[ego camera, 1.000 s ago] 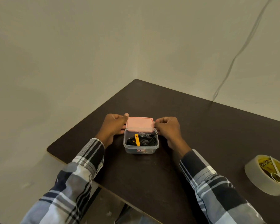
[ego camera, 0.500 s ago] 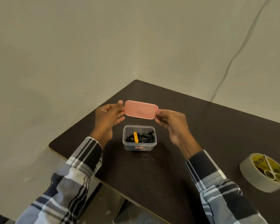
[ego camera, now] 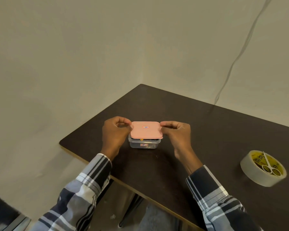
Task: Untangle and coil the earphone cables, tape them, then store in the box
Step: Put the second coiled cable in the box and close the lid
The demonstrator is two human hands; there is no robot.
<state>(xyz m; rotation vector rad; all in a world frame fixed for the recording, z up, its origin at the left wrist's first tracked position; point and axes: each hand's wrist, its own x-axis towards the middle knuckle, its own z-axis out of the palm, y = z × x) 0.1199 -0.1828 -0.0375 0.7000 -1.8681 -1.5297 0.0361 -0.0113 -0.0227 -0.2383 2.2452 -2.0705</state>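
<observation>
Head view shows both hands pinching a pink lid (ego camera: 146, 130) at its far corners. On the lid's left, the left hand (ego camera: 115, 132) has thumb and forefinger closed on the far-left corner, its other fingers curled underneath. On the lid's right, the right hand (ego camera: 177, 132) pinches the far-right corner the same way. The lid lies nearly flat over the clear box (ego camera: 144, 144), covering the opening; along the near edge a dark gap shows between lid and rim, so whether it is pressed fully home cannot be told. A small red-framed label sits in the lid's middle, and another on the box's near wall. Through that gap and the clear wall a dark mass of earphone cables (ego camera: 149, 140) and a bit of orange can be made out inside the box; how they are coiled cannot be seen.

The box stands on a dark brown table (ego camera: 207, 127), towards its left edge. Plaid sleeves (ego camera: 90, 180) run back from the box towards the camera. Well to the right of the box a tape roll (ego camera: 254, 172) lies flat, with small white scissors (ego camera: 268, 164) resting across its top. Beyond the box, a thin wire (ego camera: 240, 54) hangs down the pale wall.
</observation>
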